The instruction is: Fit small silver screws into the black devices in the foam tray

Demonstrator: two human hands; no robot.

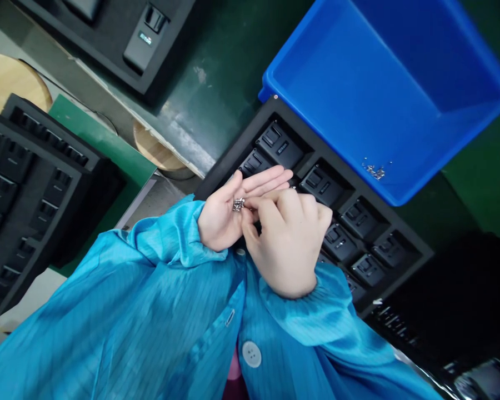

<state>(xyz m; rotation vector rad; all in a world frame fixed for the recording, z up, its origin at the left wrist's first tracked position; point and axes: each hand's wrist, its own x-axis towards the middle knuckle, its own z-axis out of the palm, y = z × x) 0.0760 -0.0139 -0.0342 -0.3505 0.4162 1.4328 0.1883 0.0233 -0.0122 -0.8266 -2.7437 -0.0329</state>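
Observation:
My left hand [220, 214] lies palm up with its fingers stretched out, and a small heap of shiny metal parts [238, 204] rests in the palm. My right hand [289, 244] is curled over it, its thumb and fingertips pinched at the heap. Both hands hover over a black foam tray [400, 244] whose pockets hold several black plastic modules [280, 143]. Blue smock sleeves cover both wrists.
A blue plastic bin [441, 166] stands past the tray with a few small metal parts [375, 171] in its corner. Another black tray of modules [29, 183] lies on the left, and a third [120, 61] at the top. Wooden discs [8, 78] and a green mat [108, 147] lie between them.

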